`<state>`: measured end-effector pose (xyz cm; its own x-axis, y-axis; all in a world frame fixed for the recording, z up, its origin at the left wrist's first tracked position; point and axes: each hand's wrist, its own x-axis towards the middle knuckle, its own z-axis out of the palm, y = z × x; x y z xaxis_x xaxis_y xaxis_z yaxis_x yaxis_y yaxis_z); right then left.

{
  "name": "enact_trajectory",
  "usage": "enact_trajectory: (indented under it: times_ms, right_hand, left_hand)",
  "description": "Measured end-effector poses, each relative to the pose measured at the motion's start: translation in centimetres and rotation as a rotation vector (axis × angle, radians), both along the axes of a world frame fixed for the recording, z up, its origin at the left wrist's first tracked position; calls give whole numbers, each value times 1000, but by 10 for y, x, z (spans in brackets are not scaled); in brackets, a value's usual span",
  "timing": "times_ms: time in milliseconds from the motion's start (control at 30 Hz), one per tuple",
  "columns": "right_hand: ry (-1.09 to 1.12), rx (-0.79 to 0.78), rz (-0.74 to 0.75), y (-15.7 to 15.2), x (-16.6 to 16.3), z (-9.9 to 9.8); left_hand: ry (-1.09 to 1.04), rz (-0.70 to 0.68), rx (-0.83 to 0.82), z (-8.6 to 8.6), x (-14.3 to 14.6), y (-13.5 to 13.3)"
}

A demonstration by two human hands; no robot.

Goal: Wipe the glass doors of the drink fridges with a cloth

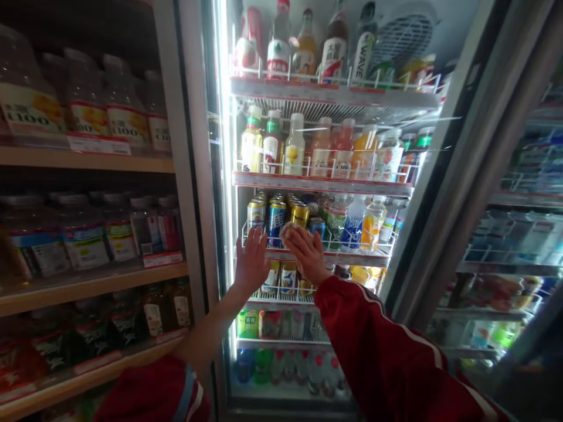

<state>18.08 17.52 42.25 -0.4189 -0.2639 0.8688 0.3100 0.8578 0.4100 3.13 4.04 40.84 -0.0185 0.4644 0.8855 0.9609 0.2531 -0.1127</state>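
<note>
My left hand point(252, 264) is raised with its fingers stretched and spread, palm toward the glass door point(422, 117) of a lit drinks fridge. Beside it my right hand point(308, 249) is closed over a small pale wad point(290, 230), which looks like a cloth or tissue. The wad seems pressed to the glass, though exact contact is hard to judge. Behind the hands, a blue can point(277, 220) and a gold can point(299, 215) stand on a middle shelf. My fingers and the wad hide part of that row.
Fridge shelves above hold bottles, such as a juice bottle point(294, 146) and a dark WAVE bottle point(364, 47). At left, wooden-edged shelves point(88, 158) carry several more bottles. A thick metal door frame point(475, 140) runs down the right side, with another stocked fridge point(505, 234) beyond.
</note>
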Motion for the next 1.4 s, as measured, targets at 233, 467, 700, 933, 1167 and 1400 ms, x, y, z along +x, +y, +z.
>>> enact_trajectory:
  times_ms: [233, 467, 700, 933, 1167, 1400]
  right_hand:
    - [39, -72, -97, 16, 21, 1]
    - [-74, -47, -78, 20, 35, -23]
    - [163, -65, -128, 49, 64, 7]
    - [7, 11, -85, 42, 63, -19]
    - [180, -31, -73, 65, 92, 7]
    - [83, -60, -67, 69, 102, -16]
  left_hand:
    - [33, -53, 47, 1, 17, 17]
    - [30, -93, 6, 2, 36, 35]
    - [37, -119, 12, 4, 56, 49]
    - [37, -128, -34, -1, 79, 66]
    - [85, -146, 30, 2, 89, 75]
    - [135, -122, 52, -2, 105, 85]
